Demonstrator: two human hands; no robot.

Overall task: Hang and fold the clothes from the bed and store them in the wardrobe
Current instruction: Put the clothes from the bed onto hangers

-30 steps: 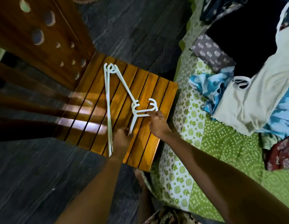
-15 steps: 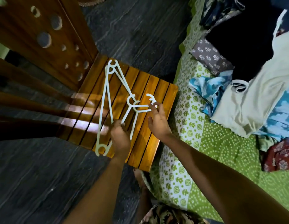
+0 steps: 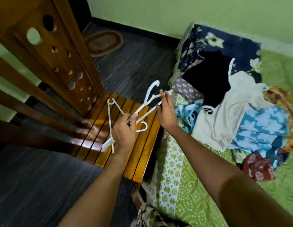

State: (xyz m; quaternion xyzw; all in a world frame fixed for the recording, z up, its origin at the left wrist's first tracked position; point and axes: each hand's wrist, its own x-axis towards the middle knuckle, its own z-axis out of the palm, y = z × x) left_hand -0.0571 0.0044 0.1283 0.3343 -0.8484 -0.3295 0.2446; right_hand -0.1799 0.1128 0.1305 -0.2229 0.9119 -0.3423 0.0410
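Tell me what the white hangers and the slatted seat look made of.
white hangers: probably plastic, smooth with a slight gloss. They are thin, uniformly white and look moulded in one piece.
slatted seat: wood, apparently varnished. The slats are orange-brown with dark gaps between them and shiny reflections across them.

Wooden chair [image 3: 142, 154] left of centre: glossy slatted seat, light patches on slats. Tall backrest [image 3: 63, 51] pierced with round holes of mixed sizes, pale green showing through largest. Dark wooden rails [image 3: 27, 89] run off left from seat. Floor [image 3: 36, 185] dark grey, streaked. Oval brown rug [image 3: 103, 42] on floor beyond chair, near black skirting [image 3: 134, 28] at foot of green wall [image 3: 175, 13].
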